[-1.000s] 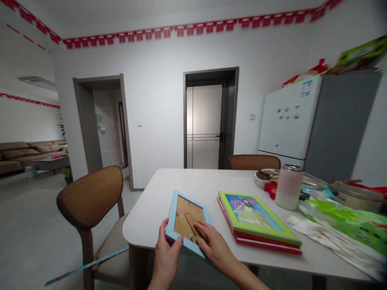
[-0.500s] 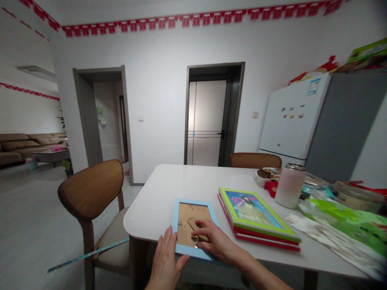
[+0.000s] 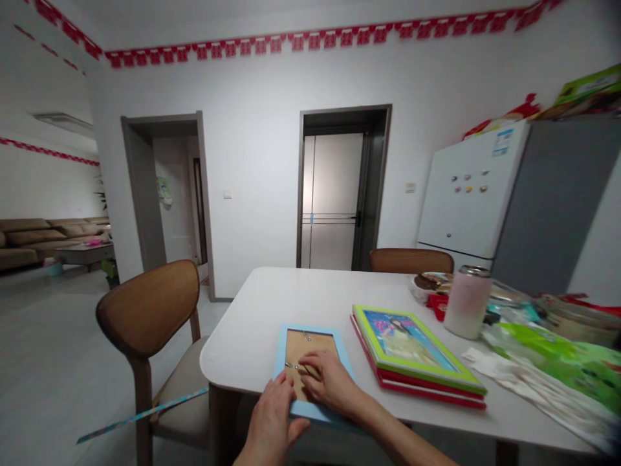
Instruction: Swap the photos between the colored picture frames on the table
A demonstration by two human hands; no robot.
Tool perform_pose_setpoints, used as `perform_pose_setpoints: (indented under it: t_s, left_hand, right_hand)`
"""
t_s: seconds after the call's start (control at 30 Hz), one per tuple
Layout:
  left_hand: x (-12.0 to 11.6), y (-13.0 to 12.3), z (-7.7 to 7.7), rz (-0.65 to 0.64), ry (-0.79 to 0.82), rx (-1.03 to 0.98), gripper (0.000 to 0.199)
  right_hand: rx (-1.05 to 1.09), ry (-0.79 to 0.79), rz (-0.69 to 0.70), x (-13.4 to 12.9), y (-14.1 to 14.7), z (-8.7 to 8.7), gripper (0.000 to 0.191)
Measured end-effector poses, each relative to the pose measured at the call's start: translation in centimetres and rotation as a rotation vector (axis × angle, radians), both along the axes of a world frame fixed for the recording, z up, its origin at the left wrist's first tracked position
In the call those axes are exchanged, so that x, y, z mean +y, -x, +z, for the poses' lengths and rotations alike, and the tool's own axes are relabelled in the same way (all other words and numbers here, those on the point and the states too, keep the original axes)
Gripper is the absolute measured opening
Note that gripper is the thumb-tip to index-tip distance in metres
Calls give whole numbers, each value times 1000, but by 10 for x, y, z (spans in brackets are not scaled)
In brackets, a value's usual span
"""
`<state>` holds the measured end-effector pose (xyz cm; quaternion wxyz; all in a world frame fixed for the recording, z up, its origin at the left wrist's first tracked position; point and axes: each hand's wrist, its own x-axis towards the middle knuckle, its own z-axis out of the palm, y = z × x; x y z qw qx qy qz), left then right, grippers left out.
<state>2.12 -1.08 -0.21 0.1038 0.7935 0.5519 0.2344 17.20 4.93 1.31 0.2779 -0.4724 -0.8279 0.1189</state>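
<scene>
A light-blue picture frame [image 3: 345,355] lies face down near the front edge of the table, its brown backing board [image 3: 295,343] upward. Small metal clips [image 3: 307,336] sit on the board at the top and left. My left hand [image 3: 274,414] grips the frame's lower left corner, fingers on the left side and thumb by the bottom edge. Over the middle of the backing, my right hand [image 3: 332,385] has its fingers bent and drawn together near the left clip. The wire stand is hidden under that hand, and whatever its fingertips pinch cannot be made out.
Right of the frame lies a stack topped by a green picture frame [image 3: 458,370], with red ones beneath. Behind it stand a pink-white bottle [image 3: 468,304], white gloves [image 3: 524,378] and green packaging [image 3: 582,362]. A wooden chair [image 3: 150,310] holding a patterned strip [image 3: 145,414] stands left.
My right hand has moved left and up across the backing toward the left clip, covering the wire stand that showed before. My left hand stays at the frame's corner.
</scene>
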Motion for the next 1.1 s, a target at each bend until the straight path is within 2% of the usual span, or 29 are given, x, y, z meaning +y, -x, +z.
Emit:
perform_pose_setpoints:
  t_s: [0.17, 0.33, 0.43, 0.53, 0.63, 0.73, 0.83, 0.97, 1.1]
  left_hand:
    - [3, 1, -2, 4, -7, -49, 54]
    - [3, -1, -3, 12, -1, -99, 40]
    - [2, -3, -2, 22, -1, -119, 41]
    - [2, -3, -5, 31, -2, -129, 42]
    - [4, -2, -10, 48, 11, -139, 46]
    - [4, -1, -11, 51, 9, -154, 52]
    - [2, -2, -7, 32, 6, -171, 50]
    - [-1, -2, -1, 29, 15, -178, 47]
    - [0, -2, -4, 37, 9, -169, 46]
  right_hand:
    - [-150, -22, -167, 15, 27, 4, 22]
    - [-153, -31, -292, 20, 37, 2, 20]
    - [-139, -26, -310, 22, 37, 2, 20]
    - [-133, -5, -258, 26, 28, 3, 20]
    - [-133, 7, -213, 30, 4, 6, 25]
    - [-179, 20, -234, 32, -28, 7, 27]
    - [-237, 36, -246, 32, -49, 6, 23]
    - [-260, 1, -271, 30, -52, 2, 25]
    - [-266, -28, -292, 34, -40, 1, 26]
